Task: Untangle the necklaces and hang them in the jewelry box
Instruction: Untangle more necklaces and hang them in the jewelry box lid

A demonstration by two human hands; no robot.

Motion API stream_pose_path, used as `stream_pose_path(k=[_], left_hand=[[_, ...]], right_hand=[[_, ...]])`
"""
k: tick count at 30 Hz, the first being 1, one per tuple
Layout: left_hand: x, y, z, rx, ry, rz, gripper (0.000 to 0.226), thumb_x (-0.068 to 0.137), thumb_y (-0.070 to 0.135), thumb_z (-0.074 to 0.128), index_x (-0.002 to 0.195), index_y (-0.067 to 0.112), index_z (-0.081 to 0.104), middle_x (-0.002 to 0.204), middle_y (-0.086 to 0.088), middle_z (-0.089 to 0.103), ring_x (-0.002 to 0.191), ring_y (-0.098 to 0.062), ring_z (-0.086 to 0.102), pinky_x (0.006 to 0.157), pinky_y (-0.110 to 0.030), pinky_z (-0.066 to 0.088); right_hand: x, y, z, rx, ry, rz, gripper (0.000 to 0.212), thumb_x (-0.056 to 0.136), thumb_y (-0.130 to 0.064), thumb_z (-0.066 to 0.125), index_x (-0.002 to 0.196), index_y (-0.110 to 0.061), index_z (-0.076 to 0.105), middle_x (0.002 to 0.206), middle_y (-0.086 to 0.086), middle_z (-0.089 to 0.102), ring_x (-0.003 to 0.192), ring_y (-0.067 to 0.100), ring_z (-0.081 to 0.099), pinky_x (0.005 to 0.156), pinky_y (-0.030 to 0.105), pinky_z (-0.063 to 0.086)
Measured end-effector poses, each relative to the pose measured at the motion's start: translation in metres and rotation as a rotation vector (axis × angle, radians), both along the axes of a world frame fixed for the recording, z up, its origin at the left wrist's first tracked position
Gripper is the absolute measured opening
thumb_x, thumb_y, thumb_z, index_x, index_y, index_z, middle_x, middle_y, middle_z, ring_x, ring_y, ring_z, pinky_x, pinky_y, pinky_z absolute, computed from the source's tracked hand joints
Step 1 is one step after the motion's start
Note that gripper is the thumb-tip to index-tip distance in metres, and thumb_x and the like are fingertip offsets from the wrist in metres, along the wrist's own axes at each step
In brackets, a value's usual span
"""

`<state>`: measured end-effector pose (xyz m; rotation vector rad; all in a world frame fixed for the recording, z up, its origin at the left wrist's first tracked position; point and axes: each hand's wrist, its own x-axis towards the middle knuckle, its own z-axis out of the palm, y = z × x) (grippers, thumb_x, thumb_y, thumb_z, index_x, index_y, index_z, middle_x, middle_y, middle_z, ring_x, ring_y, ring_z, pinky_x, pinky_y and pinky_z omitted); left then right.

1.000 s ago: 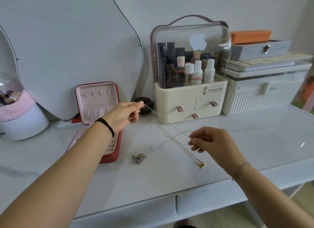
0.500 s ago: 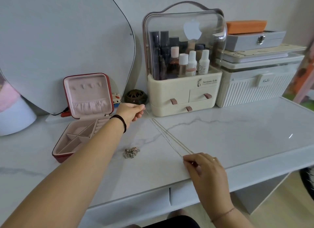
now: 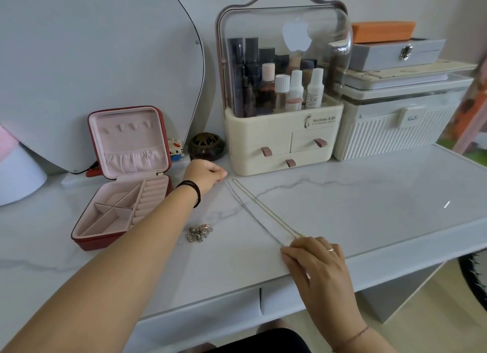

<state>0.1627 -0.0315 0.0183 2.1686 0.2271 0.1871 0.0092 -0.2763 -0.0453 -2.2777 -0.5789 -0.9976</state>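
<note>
Two necklace chains (image 3: 266,207) lay stretched across the marble tabletop (image 3: 369,194) between the hands. The right hand (image 3: 316,263) pressed their near ends flat, while the left hand (image 3: 204,174) was curled at the far end, its hold unclear. Beside the left wrist lay a tangled clump (image 3: 199,232) of jewellery. The open jewelry box (image 3: 126,147) stood to that hand's left, and the cosmetics organizer (image 3: 282,142) stood just beyond it.

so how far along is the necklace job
Done: two chains lie straight, side by side on the table, apparently separated. In hand: the right hand rests on their near ends; the left hand is at the far ends. Left: a tangled clump sits near the open jewelry box, whose lid hooks are bare, so nothing is hung.
</note>
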Motion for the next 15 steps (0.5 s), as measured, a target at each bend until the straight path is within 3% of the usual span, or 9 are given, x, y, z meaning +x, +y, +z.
stream_pose_path(k=[4,8,15], left_hand=[[0.0024,-0.0017,-0.0033,0.166,-0.026,-0.006,0.02,0.082,0.024,0.07,0.096,0.011,0.073,0.09,0.002,0.066,0.085,-0.012,0.057,0.08,-0.026,0.042],[0.0029,-0.002,-0.005,0.201,-0.032,-0.007,0.015,0.081,0.019,0.072,0.093,0.01,0.073,0.095,-0.002,0.069,0.086,-0.013,0.057,0.08,-0.025,0.041],[-0.0022,0.0014,-0.0012,0.156,-0.045,0.006,0.017,0.083,0.025,0.07,0.094,0.012,0.07,0.092,0.001,0.065,0.086,-0.013,0.056,0.066,-0.019,0.038]], right_hand=[[-0.0024,-0.0025,-0.0026,0.02,0.011,0.013,0.023,0.09,-0.024,0.053,0.081,-0.017,0.072,0.083,-0.007,0.063,0.077,0.01,0.049,0.068,0.028,0.035],[-0.0039,-0.0027,-0.002,0.042,0.013,0.023,0.025,0.09,-0.025,0.051,0.081,-0.015,0.073,0.083,-0.005,0.064,0.078,0.01,0.049,0.068,0.026,0.035],[-0.0063,-0.0034,-0.0007,0.055,0.054,0.035,0.023,0.089,-0.024,0.053,0.091,-0.014,0.074,0.087,-0.005,0.063,0.08,0.011,0.052,0.071,0.027,0.037]])
